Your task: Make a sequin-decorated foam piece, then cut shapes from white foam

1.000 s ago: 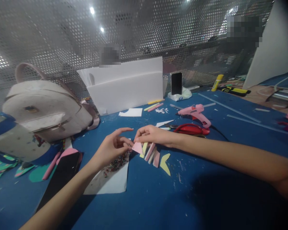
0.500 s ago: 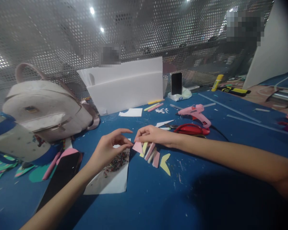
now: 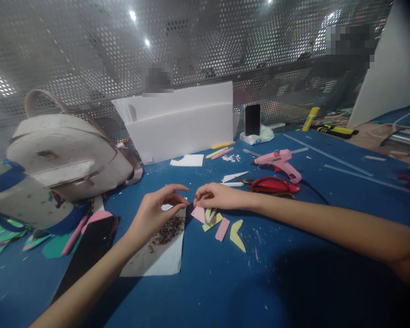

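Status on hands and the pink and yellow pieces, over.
Left hand over white sheet with multicoloured bits. Right hand at flat pink and yellow pieces, grip unclear. Red-handled tool beyond right wrist.

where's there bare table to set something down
The widest bare patch of table is nearest the person, right of the white sheet and below the bent yellow piece, apart from specks. Another lies between the right forearm and the nearer clear strip. It's crowded under the right hand, around the glue gun, and by the backpack.

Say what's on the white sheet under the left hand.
Small multicolored bits lie on the white sheet; the left hand and forearm hide part of it, so nothing shows there.
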`<state>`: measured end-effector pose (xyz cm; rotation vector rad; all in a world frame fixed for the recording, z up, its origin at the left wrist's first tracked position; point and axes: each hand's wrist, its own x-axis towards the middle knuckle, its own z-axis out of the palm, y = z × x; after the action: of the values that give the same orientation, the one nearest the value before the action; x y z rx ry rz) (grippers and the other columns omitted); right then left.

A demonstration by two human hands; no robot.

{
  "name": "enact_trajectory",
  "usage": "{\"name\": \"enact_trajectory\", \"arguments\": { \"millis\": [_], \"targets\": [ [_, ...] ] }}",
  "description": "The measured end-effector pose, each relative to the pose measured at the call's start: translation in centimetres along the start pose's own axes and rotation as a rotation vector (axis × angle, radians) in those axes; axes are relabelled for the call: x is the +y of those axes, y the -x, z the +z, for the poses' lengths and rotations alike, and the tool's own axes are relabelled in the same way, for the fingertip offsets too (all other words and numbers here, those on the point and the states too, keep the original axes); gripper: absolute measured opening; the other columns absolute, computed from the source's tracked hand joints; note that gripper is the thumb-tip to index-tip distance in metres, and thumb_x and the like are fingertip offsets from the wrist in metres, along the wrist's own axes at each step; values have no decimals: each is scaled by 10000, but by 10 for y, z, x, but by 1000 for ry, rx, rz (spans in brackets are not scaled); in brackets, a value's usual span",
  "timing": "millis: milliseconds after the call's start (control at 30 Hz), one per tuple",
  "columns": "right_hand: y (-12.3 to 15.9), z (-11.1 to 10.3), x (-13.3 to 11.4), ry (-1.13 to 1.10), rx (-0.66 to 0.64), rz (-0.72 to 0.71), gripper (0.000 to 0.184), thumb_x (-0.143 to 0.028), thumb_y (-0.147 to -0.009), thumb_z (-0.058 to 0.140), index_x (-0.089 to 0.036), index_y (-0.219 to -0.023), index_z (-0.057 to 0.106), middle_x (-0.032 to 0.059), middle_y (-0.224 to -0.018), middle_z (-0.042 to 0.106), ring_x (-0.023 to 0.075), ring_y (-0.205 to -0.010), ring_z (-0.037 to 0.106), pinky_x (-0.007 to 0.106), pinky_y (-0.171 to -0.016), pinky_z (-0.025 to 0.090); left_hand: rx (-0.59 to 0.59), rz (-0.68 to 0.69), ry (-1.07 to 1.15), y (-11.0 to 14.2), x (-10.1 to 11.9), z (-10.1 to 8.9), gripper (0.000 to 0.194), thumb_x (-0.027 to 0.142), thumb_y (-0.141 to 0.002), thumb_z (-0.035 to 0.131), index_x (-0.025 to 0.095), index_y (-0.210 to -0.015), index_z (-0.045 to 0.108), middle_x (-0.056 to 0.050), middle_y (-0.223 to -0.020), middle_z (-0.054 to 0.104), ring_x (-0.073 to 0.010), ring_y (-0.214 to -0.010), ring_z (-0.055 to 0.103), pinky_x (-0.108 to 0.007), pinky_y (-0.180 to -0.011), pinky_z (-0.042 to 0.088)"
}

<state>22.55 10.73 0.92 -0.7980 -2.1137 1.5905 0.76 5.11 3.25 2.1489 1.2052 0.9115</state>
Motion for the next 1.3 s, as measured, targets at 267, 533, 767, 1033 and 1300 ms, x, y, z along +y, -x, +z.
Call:
{"name": "enact_trajectory", "arguments": {
  "millis": [267,533,767,1033,1300],
  "targets": [
    [-1,-1,-10,43,160,-154,109,-191,-858,564,-173,-945,628,39,-965,633,105,-800,578,226,-709,464,30,29,-16,2,12,2,262,231,-861,633,220,-1120,600,-29,-863,746,-181,-830,708,-289,-757,538],
    [3,7,-16,-405,-109,174,162,-259,-888,548,-118,-855,620,44,-746,680,47,-541,583,155,-515,442,39,113,-106,7,21,4,422,208,-880,611,261,-1289,518,-22,-941,746,-169,-850,693,-281,-747,541],
    [4,5,-18,-416,-138,223,239,-317,-863,586,-98,-808,664,46,-686,679,32,-481,544,145,-469,413,72,144,-105,9,22,5,448,165,-867,614,267,-1290,506,-34,-1053,696,-147,-792,689,-288,-784,558],
    [5,7,-18,-288,-48,76,178,-244,-869,578,-116,-971,647,24,-710,670,42,-477,542,163,-479,425,103,85,-13,8,25,5,385,197,-838,665,248,-1206,565,-23,-882,726,-176,-796,698,-286,-709,555],
    [15,16,-26,-459,-295,106,323,-255,-882,578,-180,-1196,560,69,-922,673,72,-605,583,180,-531,471,199,-27,274,6,41,7,351,177,-807,682,197,-1138,569,-15,-772,698,-166,-716,673,-297,-679,567]
  ]
}}
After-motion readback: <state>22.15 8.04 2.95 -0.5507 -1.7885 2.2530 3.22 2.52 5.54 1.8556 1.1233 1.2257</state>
